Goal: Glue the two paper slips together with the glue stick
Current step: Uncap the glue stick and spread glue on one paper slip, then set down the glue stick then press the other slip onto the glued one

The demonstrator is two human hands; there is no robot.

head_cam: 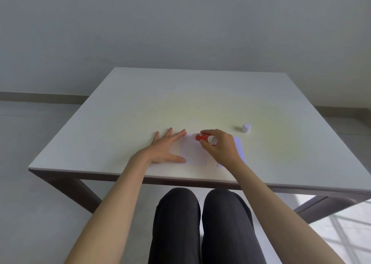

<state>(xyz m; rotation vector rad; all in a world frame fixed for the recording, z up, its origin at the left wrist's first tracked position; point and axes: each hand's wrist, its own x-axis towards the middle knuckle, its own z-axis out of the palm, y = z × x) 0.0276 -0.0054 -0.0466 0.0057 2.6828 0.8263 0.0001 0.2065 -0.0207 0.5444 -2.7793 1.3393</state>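
The gluing step looks to be in hand: the right hand point(219, 146) is holding the glue stick point(204, 137) nearly flat, its left end pointing at the far edge of the near slip point(193, 153), while the cap point(246, 128) is standing apart on the table point(120, 107), to the right and well clear. Whether the tip is actually touching paper cannot be told; it is too small and partly hidden by the fingers.

The right thumb and fingers are clamping around the stick's barrel, curled close, with the white base end showing beside the knuckles. The left hand point(166, 148) is lying flat, its fingers point(176, 136) spread wide apart and holding nothing, pressing on the table and the slip's left edge to pin it.

The 2nd slip point(237, 149) is lying just right of the 1st, largely under the right wrist; the 2 seem to be side by side near the table's front edge.

Next, the move probably calls for even strokes across the pinned slip, then setting the stick down and laying the other slip over it squarely.
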